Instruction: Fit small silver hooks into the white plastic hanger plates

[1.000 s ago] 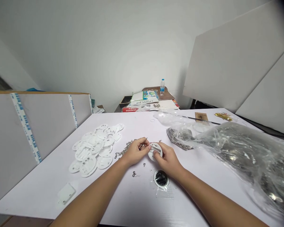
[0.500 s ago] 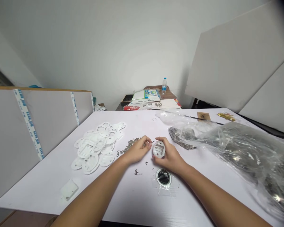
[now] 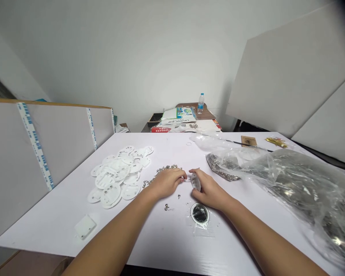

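While the right hand grips a small white oval plastic part between its thumb and fingers, the left hand is closed in a pinch on what looks like a thin metal pin, its tip just beside the part's left side. The part stands tilted on edge near the middle of the bench, its long axis running roughly toward the far edge. It sits against the right hand, so that hand is the nearer one.

Just toward the front edge lies a round disc with a black centre on a clear plastic sheet, with two small metal fittings loose to its left. Behind the left hand runs a scatter of small metal links, and beyond them, toward the left edge, lies a heap of white round plastic plates. A white rectangular plastic piece sits near the front left corner. Along the right side, a large clear plastic bag holds dark metal parts, and its open end reaches in toward the hands.
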